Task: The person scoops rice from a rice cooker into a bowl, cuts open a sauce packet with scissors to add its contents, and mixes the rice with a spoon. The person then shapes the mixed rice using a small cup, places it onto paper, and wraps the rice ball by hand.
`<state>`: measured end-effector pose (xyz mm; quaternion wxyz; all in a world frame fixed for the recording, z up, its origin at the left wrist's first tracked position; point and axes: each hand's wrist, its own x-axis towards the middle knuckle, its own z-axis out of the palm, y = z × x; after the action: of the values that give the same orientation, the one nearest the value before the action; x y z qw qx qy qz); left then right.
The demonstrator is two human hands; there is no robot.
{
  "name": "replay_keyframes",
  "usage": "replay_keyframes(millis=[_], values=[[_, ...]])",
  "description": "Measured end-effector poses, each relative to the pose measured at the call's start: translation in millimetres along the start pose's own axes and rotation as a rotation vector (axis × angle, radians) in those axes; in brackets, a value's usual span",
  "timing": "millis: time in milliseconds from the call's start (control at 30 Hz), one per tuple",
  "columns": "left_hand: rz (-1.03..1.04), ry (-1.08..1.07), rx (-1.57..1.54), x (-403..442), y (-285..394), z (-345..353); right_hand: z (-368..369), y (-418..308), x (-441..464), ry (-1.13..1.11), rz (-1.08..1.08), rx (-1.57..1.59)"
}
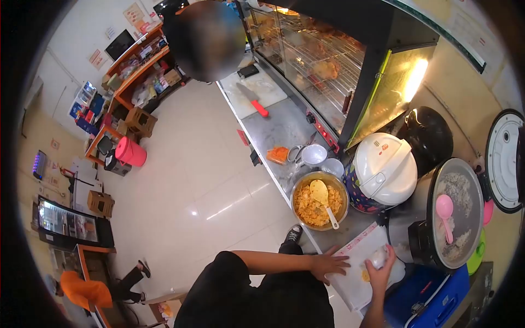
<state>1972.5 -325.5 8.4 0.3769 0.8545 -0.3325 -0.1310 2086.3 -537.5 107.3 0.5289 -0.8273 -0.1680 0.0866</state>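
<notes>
My left hand (330, 266) lies with fingers spread on the left edge of a stack of white paper sheets (350, 287) with a pink printed border. My right hand (381, 271) is curled round a small white bundle (377, 257) at the right side of the paper; what is inside it I cannot make out. A small yellowish smear (365, 275) shows on the sheet between the hands. Just beyond the paper stands a metal bowl (296, 214) of orange fried rice (309, 210), with a cream rice paddle (322, 198) resting in it.
An open rice cooker (402, 232) holds white rice and a pink scoop (445, 213). Nearby are a lidded white pot (383, 164), two cups (314, 155), a blue cooler box (426, 298), a red-handled knife (254, 101) on a cutting board (273, 90), and a heated glass cabinet (377, 93).
</notes>
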Motion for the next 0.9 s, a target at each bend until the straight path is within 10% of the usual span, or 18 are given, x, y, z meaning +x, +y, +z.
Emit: replay_keyframes(millis=[300, 900], values=[[0.137, 0.2, -0.094, -7.3, -5.8, 11.7, 133.4, 45.2, 50.0, 0.279, -0.128, -0.282], [-0.017, -0.048, -0.011, 18.1, 0.0, -28.7, -1.1, 58.0, -160.5, -0.1, 0.115, -0.625]])
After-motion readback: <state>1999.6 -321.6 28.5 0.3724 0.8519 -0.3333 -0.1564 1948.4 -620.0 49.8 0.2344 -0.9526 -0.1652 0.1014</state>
